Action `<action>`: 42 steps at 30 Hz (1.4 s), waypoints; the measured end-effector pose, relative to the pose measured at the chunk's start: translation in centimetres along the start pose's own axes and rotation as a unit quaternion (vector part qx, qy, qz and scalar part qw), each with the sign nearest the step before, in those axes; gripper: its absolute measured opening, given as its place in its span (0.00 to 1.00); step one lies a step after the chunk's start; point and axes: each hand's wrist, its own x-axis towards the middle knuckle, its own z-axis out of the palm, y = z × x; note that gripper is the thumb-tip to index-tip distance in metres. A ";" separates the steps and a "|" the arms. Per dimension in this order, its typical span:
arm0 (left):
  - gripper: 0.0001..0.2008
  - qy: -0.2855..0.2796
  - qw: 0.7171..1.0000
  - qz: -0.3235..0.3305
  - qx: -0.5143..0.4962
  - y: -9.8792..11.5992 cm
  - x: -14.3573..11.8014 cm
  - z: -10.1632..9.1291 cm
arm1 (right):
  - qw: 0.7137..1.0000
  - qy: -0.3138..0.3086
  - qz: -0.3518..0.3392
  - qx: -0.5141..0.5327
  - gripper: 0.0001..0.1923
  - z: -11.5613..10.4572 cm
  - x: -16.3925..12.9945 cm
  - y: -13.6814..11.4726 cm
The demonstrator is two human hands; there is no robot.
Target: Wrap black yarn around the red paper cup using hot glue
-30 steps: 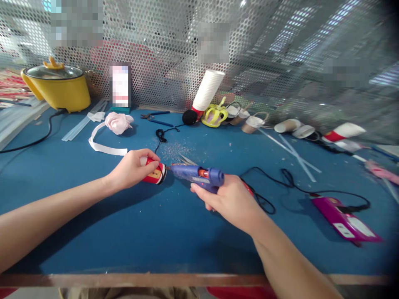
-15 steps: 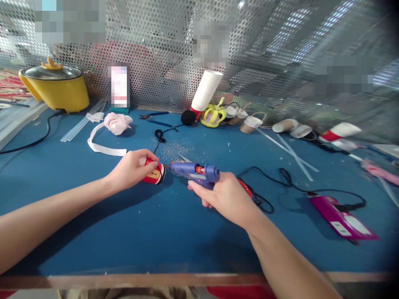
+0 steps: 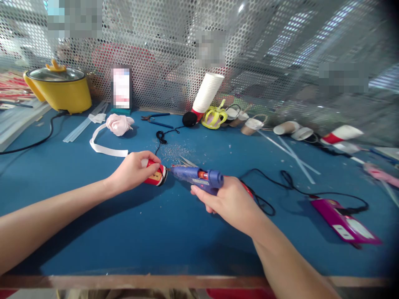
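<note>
The left hand (image 3: 132, 172) lies on its side on the blue felt-covered worktop (image 3: 156, 232), fingers curled around a small red-and-white paper cup (image 3: 155, 174) tipped over so that its base faces three o'clock. The right hand (image 3: 229, 201) grips the handle of a blue plastic hot-glue gun (image 3: 196, 177), fingers wrapped shut about it; whether one rests on the trigger I cannot tell. The metal nozzle meets the cup's base rim, at three o'clock from the left hand. A pair of steel scissors (image 3: 187, 161) lies just beyond the gun at twelve o'clock, and the gun's black cord (image 3: 286, 185) trails off toward three o'clock, near a magenta plastic device (image 3: 343, 224).

To lay the bead well, I judge it best to keep the nozzle touching the rim, squeeze gently, and turn the cup slowly with the left hand while the gun holds its place. The left fingertips sit close to the hot tip, so they should stay back from the base.
</note>
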 end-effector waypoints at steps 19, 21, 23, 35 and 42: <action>0.12 0.003 1.000 0.006 0.009 -0.1 0.0 -0.1 | 1.000 -0.002 0.003 -0.008 0.11 -0.1 -0.5 -0.3; 0.13 0.004 1.000 0.005 0.010 0.0 0.0 -0.1 | 1.000 -0.004 0.002 -0.007 0.11 -0.1 -0.6 -0.2; 0.13 0.003 1.000 0.002 0.010 0.0 0.1 -0.1 | 1.000 -0.007 0.001 -0.008 0.11 -0.1 -0.6 -0.2; 0.13 0.003 1.000 0.004 0.007 -0.3 0.0 -0.1 | 1.000 0.000 0.013 -0.017 0.08 -0.1 -0.3 -0.2; 0.13 -0.001 1.000 0.002 -0.004 -0.2 -0.1 0.2 | 1.000 0.002 0.021 -0.007 0.09 0.0 0.3 0.1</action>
